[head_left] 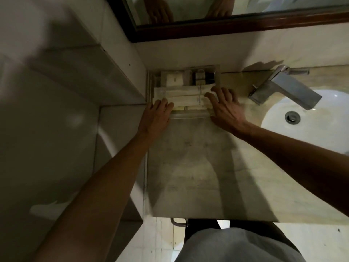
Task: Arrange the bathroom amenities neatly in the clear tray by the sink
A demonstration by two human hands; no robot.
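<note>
The clear tray sits in the back left corner of the counter, against the wall. Across its front lie long white paper packets, side by side. Behind them stand a white box and a small dark bottle. My left hand rests flat on the left ends of the packets, fingers spread. At the tray's right end, my right hand lies with its fingers touching the packets' right ends. Neither hand grips anything.
A chrome faucet and the white sink basin lie to the right of the tray. A dark-framed mirror hangs above. A tiled wall borders the left. The marble counter stretches toward me.
</note>
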